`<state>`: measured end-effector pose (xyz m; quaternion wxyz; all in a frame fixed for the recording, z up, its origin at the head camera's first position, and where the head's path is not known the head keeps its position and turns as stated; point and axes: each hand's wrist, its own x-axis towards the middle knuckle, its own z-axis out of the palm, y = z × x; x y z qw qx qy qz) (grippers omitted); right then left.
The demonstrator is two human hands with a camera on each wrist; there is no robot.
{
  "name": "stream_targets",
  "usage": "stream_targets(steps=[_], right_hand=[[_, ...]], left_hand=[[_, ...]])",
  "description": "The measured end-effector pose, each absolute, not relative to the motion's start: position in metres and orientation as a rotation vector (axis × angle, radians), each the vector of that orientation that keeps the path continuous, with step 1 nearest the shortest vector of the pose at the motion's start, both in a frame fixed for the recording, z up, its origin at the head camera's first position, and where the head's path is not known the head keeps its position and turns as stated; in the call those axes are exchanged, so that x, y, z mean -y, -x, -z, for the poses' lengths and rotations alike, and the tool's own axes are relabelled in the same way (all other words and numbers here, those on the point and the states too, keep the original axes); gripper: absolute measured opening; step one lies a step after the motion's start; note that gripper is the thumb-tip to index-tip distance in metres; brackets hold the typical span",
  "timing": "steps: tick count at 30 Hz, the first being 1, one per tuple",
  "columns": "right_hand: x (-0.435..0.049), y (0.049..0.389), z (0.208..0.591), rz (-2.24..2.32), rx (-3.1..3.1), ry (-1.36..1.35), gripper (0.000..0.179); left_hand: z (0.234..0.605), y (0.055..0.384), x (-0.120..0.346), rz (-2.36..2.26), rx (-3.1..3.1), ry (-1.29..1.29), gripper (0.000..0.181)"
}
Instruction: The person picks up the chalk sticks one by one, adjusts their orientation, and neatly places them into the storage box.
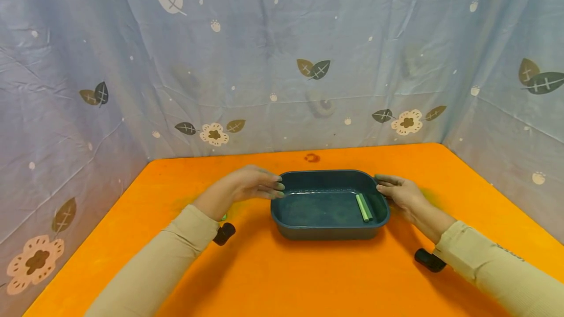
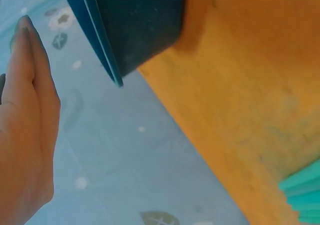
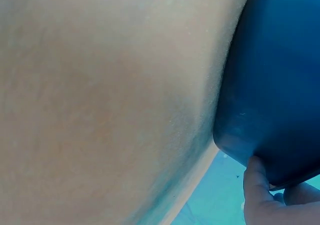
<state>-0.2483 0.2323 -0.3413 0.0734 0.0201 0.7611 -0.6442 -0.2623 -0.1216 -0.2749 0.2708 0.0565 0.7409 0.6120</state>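
Note:
A dark teal rectangular tray (image 1: 326,233) stands on the orange table. Two light green sticks, chalk-like (image 1: 362,208), lie inside near its right end. My left hand (image 1: 257,183) is at the tray's left rim with straight fingers. In the left wrist view, a gap shows between this hand (image 2: 30,120) and the tray (image 2: 142,25). My right hand (image 1: 403,193) grips the rim at the right end. The right wrist view has a digit of this hand (image 3: 275,200) against the tray's outer wall (image 3: 275,85), others by the rim.
More green sticks (image 2: 305,192) lie on the table, mostly hidden behind the left wrist in the head view. A patterned blue-grey curtain (image 1: 264,62) encloses the back and sides. Dark wrist cameras hang below both sleeves. A reddish stain (image 1: 312,158) marks the table's far edge.

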Motion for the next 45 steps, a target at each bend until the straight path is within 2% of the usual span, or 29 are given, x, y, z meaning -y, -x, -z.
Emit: stream_targets(steps=[28,45], right_hand=[[-0.235,0.248,0.342,1.973,-2.249,-0.048,0.057],[-0.235,0.248,0.341,1.967,-2.256,-0.066,0.056]], left_hand=[[0.286,0.247,0.199,-1.676,-2.028,-0.158,0.053],[0.299,0.251,0.236,-1.647,-2.084,-0.11,0.058]])
